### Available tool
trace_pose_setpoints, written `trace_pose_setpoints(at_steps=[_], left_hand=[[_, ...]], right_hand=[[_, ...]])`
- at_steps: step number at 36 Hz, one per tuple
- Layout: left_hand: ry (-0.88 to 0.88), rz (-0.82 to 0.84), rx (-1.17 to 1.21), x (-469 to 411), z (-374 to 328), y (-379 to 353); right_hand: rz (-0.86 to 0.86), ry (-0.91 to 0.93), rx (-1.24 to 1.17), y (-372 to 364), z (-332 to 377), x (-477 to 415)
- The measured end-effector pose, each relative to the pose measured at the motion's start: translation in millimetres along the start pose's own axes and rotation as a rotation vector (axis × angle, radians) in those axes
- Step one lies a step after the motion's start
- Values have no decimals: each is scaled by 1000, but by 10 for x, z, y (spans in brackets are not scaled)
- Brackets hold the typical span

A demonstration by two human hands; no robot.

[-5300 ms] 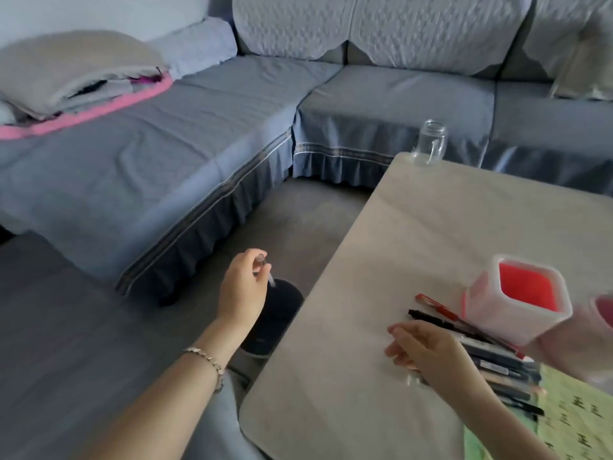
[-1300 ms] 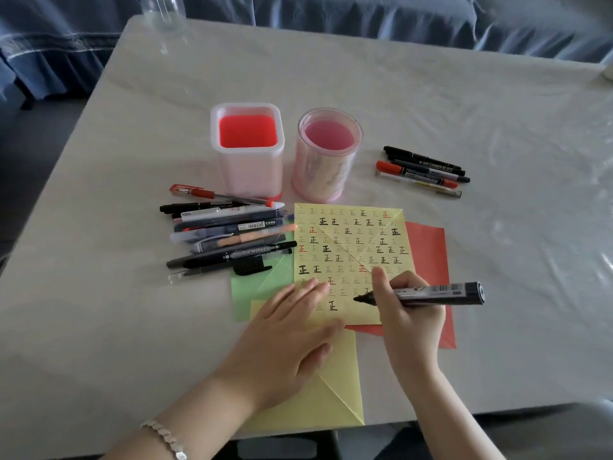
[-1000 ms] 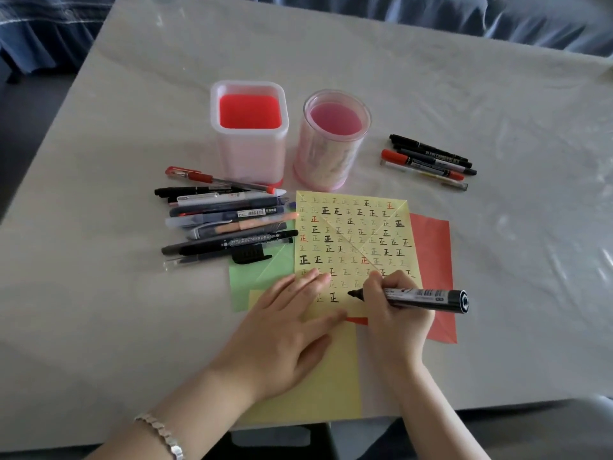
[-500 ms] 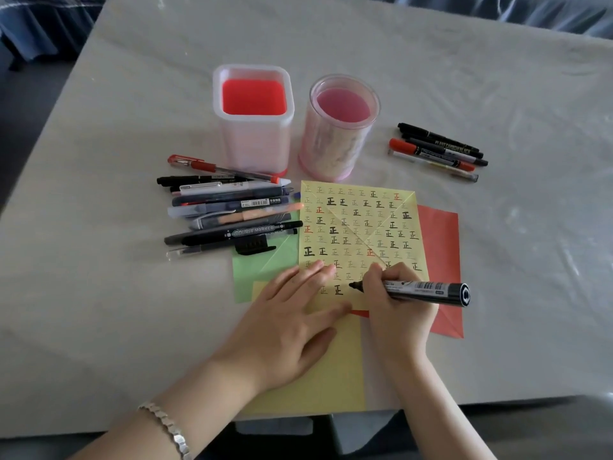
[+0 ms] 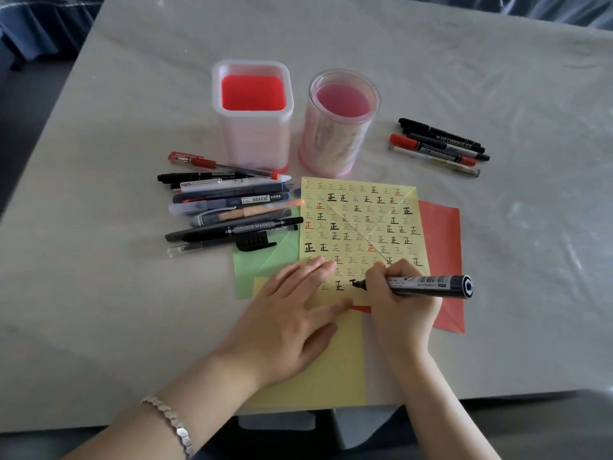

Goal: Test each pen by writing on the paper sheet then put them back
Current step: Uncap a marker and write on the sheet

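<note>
Pale stone-look table [image 5: 132, 293] filled our view, with blue sofa cloth [image 5: 43, 24] at the far corners. On it stood a square holder [image 5: 253, 127] and a round holder [image 5: 341, 134]. A pile of pens [image 5: 232, 207] lay left of the yellow sheet [image 5: 358, 220], and four more [image 5: 438, 146] lay well to its right. The sheet, covered in written characters, overlapped a green sheet [image 5: 262, 263] and a red sheet [image 5: 441, 234]. Our left hand [image 5: 288, 323] lay flat with straight fingers, pressing the paper. Our right hand [image 5: 401, 310] gripped a black marker [image 5: 428, 285], its tip on the yellow sheet's lower rows. Five seconds before, we had faced the sofa with our left hand off the table. Half a second before, the thick stroke at the tip was missing.
</note>
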State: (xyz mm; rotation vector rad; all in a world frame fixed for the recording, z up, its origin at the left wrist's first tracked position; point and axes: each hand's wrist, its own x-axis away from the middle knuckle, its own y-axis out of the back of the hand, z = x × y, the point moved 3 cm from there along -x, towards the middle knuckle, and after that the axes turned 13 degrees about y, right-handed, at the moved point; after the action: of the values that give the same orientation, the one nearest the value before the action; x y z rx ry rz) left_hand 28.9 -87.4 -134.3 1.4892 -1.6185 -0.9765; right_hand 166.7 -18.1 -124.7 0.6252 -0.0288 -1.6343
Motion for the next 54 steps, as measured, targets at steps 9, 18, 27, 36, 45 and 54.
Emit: trace_pose_setpoints(at_steps=[9,18,27,36,45,54], left_hand=[[2,-3,-8,3,0,7],[-3,-18,5,-2,1,-3],[2,-21,8,1,1,-2],[-2,-11,-11,4,3,-8],[-2,-19,0,2,11,-11],[-28,-23,-11,7,24,-39]], right_hand=[[-17,-8,-22,0,-1,3],[-11,-24,-78,4,2,0],[18,1,-48,-15,2,-3],[46,18,-76,-16,12,11],[-64,-49,7,21,2,12],[-120,-117,-157,77,42,-19]])
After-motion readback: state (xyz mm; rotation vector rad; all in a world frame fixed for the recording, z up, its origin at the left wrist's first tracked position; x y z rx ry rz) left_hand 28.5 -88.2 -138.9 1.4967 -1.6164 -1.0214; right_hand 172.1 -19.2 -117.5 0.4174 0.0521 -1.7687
